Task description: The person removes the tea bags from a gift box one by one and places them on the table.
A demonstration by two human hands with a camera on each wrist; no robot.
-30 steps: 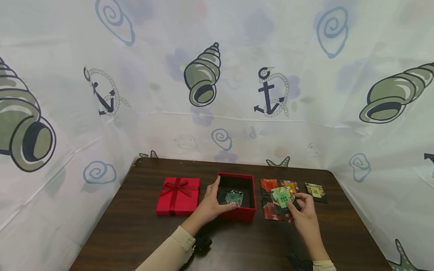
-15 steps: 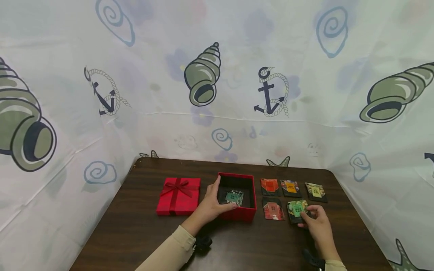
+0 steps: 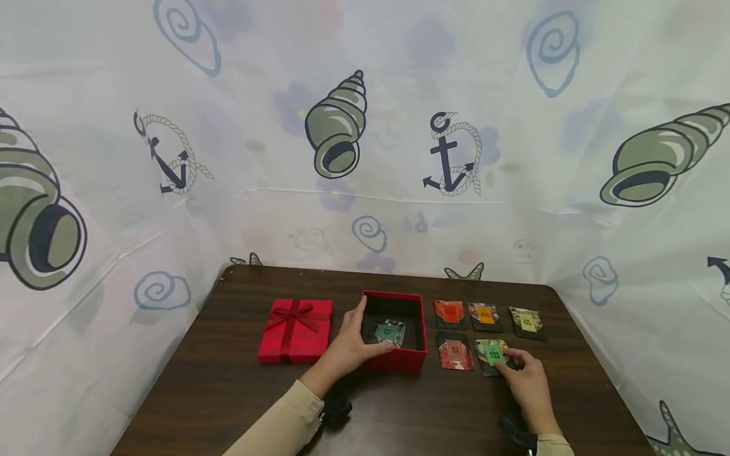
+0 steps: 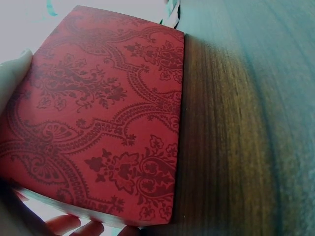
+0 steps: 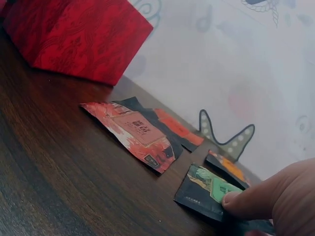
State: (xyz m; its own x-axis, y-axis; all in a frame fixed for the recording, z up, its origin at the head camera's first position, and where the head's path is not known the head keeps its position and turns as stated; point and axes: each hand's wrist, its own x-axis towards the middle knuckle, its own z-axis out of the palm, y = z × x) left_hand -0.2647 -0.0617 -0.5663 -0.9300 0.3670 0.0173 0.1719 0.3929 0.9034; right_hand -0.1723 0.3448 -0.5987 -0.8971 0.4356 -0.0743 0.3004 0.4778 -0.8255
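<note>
My left hand (image 3: 353, 339) grips the near left corner of an open red box (image 3: 402, 362), its thumb over the front rim and its fingers along the left wall. Inside the black-lined box lies a dark green sachet (image 3: 390, 332). The box's embossed red side (image 4: 98, 108) fills much of the left wrist view. To the right, my right hand (image 3: 527, 377) pinches the right edge of a black sachet with a green label (image 3: 489, 352), thumb on top. In the right wrist view this green-label sachet (image 5: 199, 191) is low at the tabletop, beside a pinkish-red sachet (image 5: 135, 130).
Behind are a red-orange sachet (image 3: 450, 314), an orange-label sachet (image 3: 485, 316) and a yellow-label sachet (image 3: 527, 323). A red lid with a ribbon bow (image 3: 295, 332) lies left of the box. A printed curtain (image 3: 399, 234) stands behind the dark wooden table (image 3: 410, 418).
My right hand has carried the green-label sachet from above the other sachets down to the table, right of the pinkish-red one, then slightly left. The left hand keeps its grip on the box.
</note>
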